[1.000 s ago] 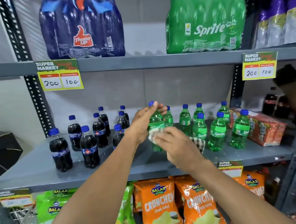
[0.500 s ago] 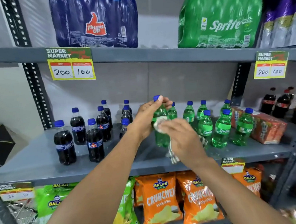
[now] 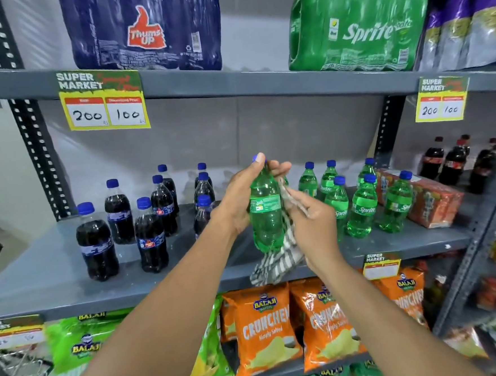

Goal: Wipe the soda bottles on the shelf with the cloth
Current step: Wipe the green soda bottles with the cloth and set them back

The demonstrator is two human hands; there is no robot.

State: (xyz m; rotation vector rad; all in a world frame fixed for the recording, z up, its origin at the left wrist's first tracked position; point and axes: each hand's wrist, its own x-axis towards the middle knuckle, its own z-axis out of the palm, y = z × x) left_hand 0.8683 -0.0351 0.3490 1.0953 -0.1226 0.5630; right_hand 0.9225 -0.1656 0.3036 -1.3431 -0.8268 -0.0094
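A green Sprite bottle [image 3: 265, 213] with a blue cap is held upright above the grey middle shelf [image 3: 56, 277]. My left hand [image 3: 241, 197] grips its neck and left side. My right hand [image 3: 314, 227] presses a grey-and-white striped cloth [image 3: 278, 262] against the bottle's right side, and the cloth's loose end hangs below the bottle. Several more green Sprite bottles [image 3: 362, 209] stand on the shelf to the right. To the left stand several dark cola bottles [image 3: 150, 235] with blue caps.
An orange carton [image 3: 427, 204] lies right of the Sprite bottles, with red-capped cola bottles [image 3: 453, 161] behind it. Shrink-wrapped Thums Up [image 3: 144, 30] and Sprite [image 3: 358, 24] packs sit on the upper shelf. Crisp bags [image 3: 265, 327] fill the shelf below.
My right hand has slid the cloth from the bottle's upper front down to its right side. More cloth hangs loose below. The bottle's label now faces me.
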